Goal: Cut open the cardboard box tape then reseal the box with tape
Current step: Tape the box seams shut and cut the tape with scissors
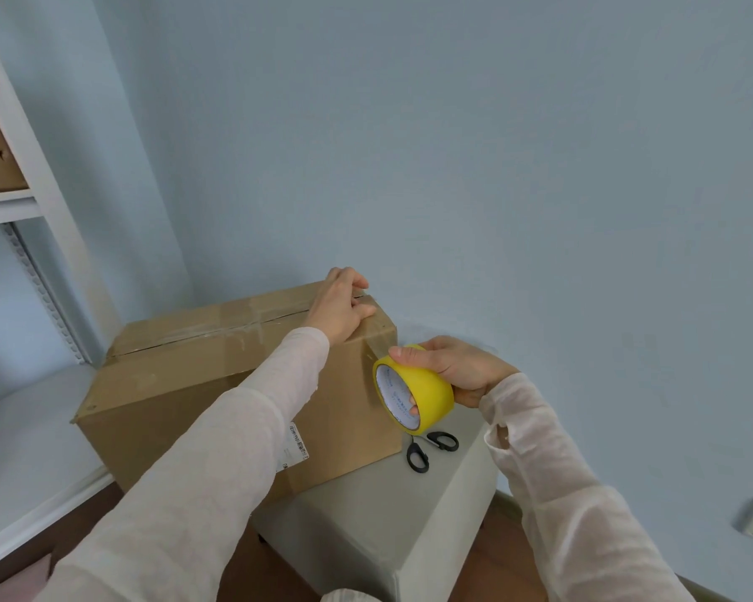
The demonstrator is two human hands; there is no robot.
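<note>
Blades of scissors (418, 457) behind tape roll (429, 391).

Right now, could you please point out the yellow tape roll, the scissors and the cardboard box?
yellow tape roll (431, 386), head view, on its yellow outer band.
scissors (417, 457), head view, on the nearer black handle loop.
cardboard box (179, 393), head view, on the bare front wall.

Scissors (431, 449) just beside box (218, 384).

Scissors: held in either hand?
No: the scissors lie on the stool by the box, while the right hand grips the tape roll and the left hand rests on the box top.
</note>
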